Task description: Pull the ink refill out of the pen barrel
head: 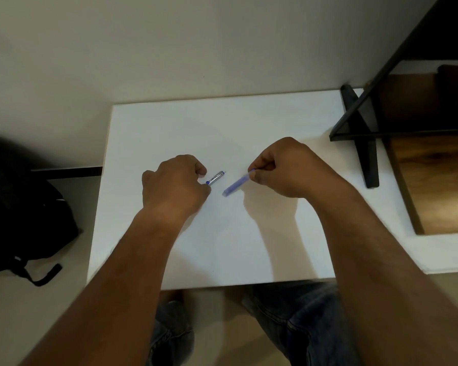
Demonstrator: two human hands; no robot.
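White table (pixel 249 247) against pale wall (pixel 169 43); black backpack (pixel 19 207) on floor.

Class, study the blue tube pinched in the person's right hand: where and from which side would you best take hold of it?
Grip the blue tube at its free lower-left half, coming from above with fingers across its width. It is slim and straight, slanting down toward the white table; the right hand already pinches the upper-right end, and the left hand, holding the silver pen part, crowds the left side.
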